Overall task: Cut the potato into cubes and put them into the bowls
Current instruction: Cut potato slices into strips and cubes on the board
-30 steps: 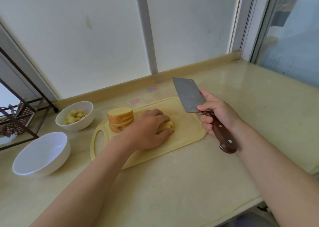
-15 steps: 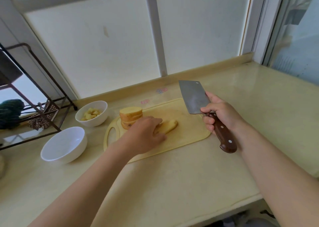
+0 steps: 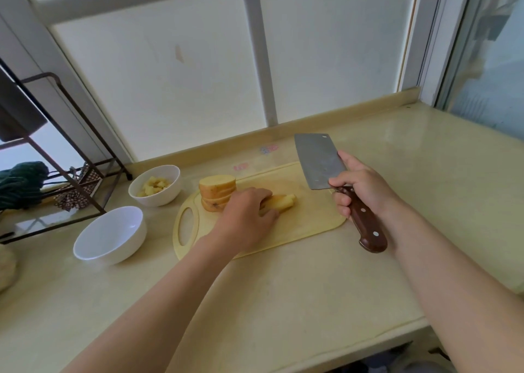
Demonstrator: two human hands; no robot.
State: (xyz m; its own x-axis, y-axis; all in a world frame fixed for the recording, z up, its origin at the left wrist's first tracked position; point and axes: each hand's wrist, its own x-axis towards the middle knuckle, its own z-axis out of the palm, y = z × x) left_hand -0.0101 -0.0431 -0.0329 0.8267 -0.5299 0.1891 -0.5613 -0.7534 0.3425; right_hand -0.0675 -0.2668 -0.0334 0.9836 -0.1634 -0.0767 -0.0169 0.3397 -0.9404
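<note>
A pale yellow cutting board (image 3: 309,225) lies on the counter. On its left end stands a stack of potato slices (image 3: 217,192). Beside the stack lie potato strips (image 3: 280,202), and my left hand (image 3: 245,219) rests on them, pressing them down and hiding their left part. My right hand (image 3: 360,186) grips the brown handle of a cleaver (image 3: 317,161), whose blade is raised above the board's right end, clear of the potato. A white bowl (image 3: 167,194) behind the board's left holds potato cubes. A second white bowl (image 3: 113,235) nearer to me has nothing in it.
A dark metal rack (image 3: 61,151) stands at the far left with a green cloth (image 3: 21,182) and a patterned cloth on it. The counter's front edge runs at the lower right. Frosted window panels rise behind the counter.
My left hand has slid back along the potato strips, so more of them shows. The view has shifted right and up, showing more of the rack. The cleaver stays raised in my right hand.
</note>
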